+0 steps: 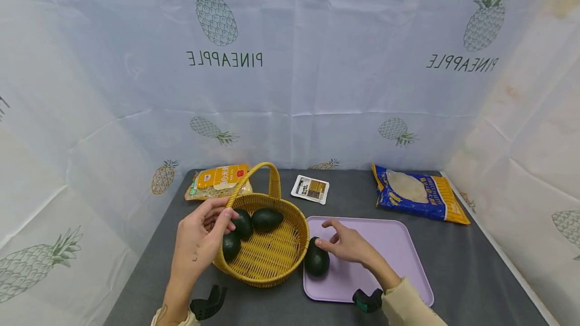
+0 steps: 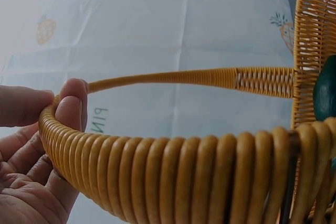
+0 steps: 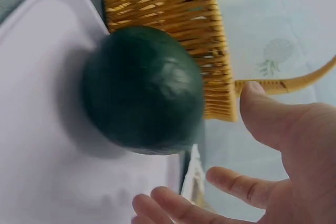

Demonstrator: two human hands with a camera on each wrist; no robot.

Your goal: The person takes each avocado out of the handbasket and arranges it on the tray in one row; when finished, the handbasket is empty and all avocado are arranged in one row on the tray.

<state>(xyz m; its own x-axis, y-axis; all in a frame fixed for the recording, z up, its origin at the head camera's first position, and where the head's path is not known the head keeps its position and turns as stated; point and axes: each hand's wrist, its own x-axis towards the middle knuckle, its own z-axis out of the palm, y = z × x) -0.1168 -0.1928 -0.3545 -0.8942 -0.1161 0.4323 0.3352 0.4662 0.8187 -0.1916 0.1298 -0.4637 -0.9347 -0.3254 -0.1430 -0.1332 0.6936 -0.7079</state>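
My left hand [image 1: 199, 238] holds the handle of a yellow wicker basket [image 1: 267, 280]. In the left wrist view its thumb and fingers pinch the wrapped handle [image 2: 152, 169]. Three dark green avocados lie inside the basket, one of them an avocado [image 1: 267, 220] toward the back. Another avocado [image 1: 317, 260] rests at the left edge of a light purple tray [image 1: 385, 265], beside the basket. Over that avocado is my right hand [image 1: 346, 243], thumb and fingers spread. The right wrist view shows a gap between the right thumb [image 3: 257, 108] and the avocado [image 3: 142, 90].
Behind the basket lies an orange and clear food bag [image 1: 217, 182]. A small white and brown packet [image 1: 310, 188] sits at the back middle. At the back right is a blue and yellow bag [image 1: 419, 192]. A pineapple-print curtain [image 1: 335, 64] encloses the grey table.
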